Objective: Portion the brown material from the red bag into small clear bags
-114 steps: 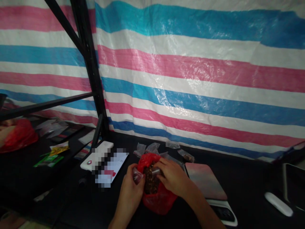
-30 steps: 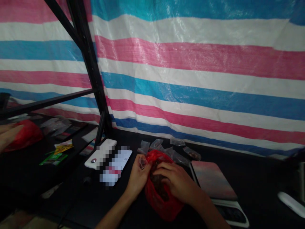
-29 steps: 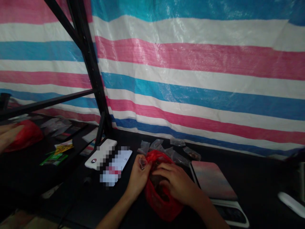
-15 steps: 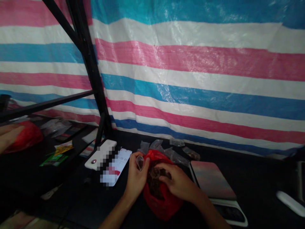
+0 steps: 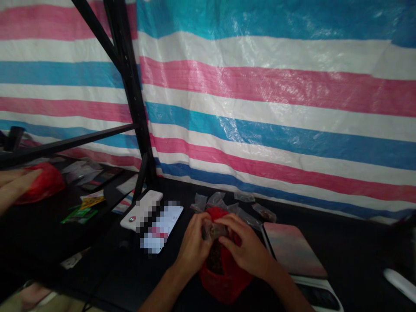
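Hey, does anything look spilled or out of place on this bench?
Nothing looks spilled that I can see. The one untidy spot is the small clear plastic bags lying loose and crumpled behind the red plastic bag; the rightmost bag holds a little dark material, while the others look empty.

**Tight behind the red bag, looser to its left**

Behind the red bag (image 5: 224, 281), clear bags (image 5: 208, 200) block the way to the striped tarp (image 5: 260, 130). Just left lies a phone (image 5: 161, 227); just right, a scale (image 5: 294, 247). A hand could pass over the black tabletop (image 5: 107, 277) left of the bag, below the phone.
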Action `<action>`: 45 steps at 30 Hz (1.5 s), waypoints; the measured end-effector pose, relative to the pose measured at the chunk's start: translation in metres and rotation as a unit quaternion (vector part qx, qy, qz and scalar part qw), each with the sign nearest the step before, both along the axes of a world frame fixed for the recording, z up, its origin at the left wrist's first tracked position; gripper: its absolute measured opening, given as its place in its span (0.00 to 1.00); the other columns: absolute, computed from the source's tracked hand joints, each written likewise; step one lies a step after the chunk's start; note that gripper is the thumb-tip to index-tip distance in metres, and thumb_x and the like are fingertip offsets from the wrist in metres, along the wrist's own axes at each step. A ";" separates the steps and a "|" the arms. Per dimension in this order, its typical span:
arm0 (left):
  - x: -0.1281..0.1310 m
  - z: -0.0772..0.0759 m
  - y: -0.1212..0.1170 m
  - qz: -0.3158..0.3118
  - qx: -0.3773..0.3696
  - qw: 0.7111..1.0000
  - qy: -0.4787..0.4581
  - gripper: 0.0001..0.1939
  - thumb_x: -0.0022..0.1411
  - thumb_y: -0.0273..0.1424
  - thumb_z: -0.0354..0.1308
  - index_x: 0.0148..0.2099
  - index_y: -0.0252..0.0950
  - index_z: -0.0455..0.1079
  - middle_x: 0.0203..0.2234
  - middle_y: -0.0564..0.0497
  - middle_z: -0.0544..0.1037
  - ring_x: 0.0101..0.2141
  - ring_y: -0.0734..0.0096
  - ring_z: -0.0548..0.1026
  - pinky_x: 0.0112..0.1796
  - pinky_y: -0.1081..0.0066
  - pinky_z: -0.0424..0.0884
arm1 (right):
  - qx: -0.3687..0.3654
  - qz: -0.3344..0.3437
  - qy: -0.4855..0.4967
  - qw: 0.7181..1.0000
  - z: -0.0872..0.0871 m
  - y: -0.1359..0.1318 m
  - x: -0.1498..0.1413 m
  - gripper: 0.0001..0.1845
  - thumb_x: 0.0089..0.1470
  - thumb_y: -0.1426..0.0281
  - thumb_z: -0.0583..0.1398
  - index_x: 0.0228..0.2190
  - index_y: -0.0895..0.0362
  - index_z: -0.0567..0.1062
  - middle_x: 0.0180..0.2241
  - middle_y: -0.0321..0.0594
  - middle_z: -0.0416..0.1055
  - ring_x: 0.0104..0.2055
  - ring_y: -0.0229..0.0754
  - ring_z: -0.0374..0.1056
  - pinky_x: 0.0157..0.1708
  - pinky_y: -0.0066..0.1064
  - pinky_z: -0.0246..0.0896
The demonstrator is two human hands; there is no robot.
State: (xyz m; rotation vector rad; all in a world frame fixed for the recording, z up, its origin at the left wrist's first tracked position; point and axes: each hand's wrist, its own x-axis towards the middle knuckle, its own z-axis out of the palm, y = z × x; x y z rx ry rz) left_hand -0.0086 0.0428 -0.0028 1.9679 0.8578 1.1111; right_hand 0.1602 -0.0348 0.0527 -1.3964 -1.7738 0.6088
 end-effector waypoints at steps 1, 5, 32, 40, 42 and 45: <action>0.000 0.001 -0.001 -0.007 0.016 1.000 0.007 0.13 0.60 0.28 0.59 0.49 0.39 0.69 0.41 0.46 0.76 0.42 0.59 0.76 0.44 0.62 0.73 | 0.011 0.002 -0.022 1.000 -0.001 -0.001 -0.002 0.19 0.59 0.73 0.60 0.51 0.50 0.74 0.48 0.41 0.70 0.43 0.42 0.69 0.45 0.34 0.66; -0.001 0.006 -0.004 -0.022 0.033 0.999 0.026 0.16 0.59 0.28 0.61 0.50 0.38 0.68 0.42 0.46 0.75 0.44 0.58 0.75 0.46 0.61 0.72 | 0.090 -0.009 -0.105 0.990 -0.006 -0.003 -0.007 0.23 0.59 0.78 0.57 0.53 0.49 0.73 0.51 0.43 0.68 0.52 0.46 0.68 0.53 0.38 0.65; 0.000 0.005 0.004 0.065 -0.020 0.997 0.038 0.13 0.67 0.39 0.55 0.49 0.38 0.68 0.40 0.47 0.74 0.41 0.61 0.75 0.44 0.61 0.71 | -0.004 -0.010 -0.159 0.987 -0.001 -0.002 0.017 0.16 0.56 0.79 0.59 0.45 0.51 0.73 0.43 0.38 0.72 0.46 0.44 0.70 0.47 0.35 0.61; -0.002 0.009 0.000 0.002 0.074 0.992 0.098 0.08 0.64 0.28 0.54 0.46 0.39 0.68 0.37 0.48 0.74 0.40 0.61 0.74 0.41 0.64 0.71 | -0.005 -0.033 -0.216 0.976 -0.009 0.001 0.015 0.19 0.54 0.83 0.56 0.44 0.53 0.73 0.47 0.40 0.72 0.51 0.46 0.67 0.52 0.38 0.60; -0.003 0.011 0.001 0.012 0.072 0.992 0.102 0.08 0.65 0.27 0.52 0.46 0.40 0.67 0.38 0.48 0.74 0.41 0.61 0.74 0.43 0.63 0.71 | -0.006 -0.036 -0.225 0.974 -0.011 0.001 0.016 0.20 0.54 0.83 0.56 0.45 0.53 0.73 0.47 0.40 0.72 0.51 0.46 0.67 0.54 0.39 0.59; -0.004 0.011 0.003 0.059 0.036 0.992 0.107 0.07 0.65 0.28 0.51 0.45 0.39 0.65 0.40 0.46 0.73 0.43 0.60 0.73 0.45 0.61 0.70 | -0.015 -0.037 -0.237 0.971 -0.011 0.001 0.016 0.23 0.54 0.83 0.56 0.48 0.53 0.73 0.49 0.41 0.72 0.52 0.47 0.67 0.55 0.40 0.59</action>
